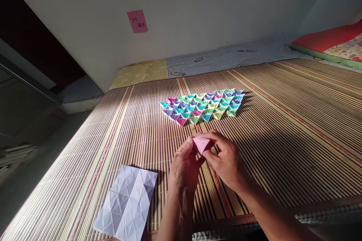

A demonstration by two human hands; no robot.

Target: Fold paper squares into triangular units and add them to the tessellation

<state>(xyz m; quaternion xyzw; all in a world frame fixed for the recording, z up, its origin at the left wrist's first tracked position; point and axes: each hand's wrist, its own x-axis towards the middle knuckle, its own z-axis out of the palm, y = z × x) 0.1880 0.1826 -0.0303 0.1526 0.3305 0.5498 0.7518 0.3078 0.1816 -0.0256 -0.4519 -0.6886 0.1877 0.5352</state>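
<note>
Both my hands meet over a striped bamboo mat (283, 128). My left hand (185, 167) and my right hand (226, 158) pinch a small folded pink paper piece (201, 144) between their fingertips, just above the mat. Beyond them lies a tight group of several small folded paper boats (203, 106) in teal, green, purple, pink and yellow. A creased pale lilac paper sheet (127, 203) lies flat to the left of my left forearm.
A pink sticky note (137, 21) with writing hangs on the white wall. A checked cloth (226, 58) and a yellow cloth (140, 73) lie along the wall. A red and floral cushion (333, 45) sits at the far right. The mat's left edge drops to the floor.
</note>
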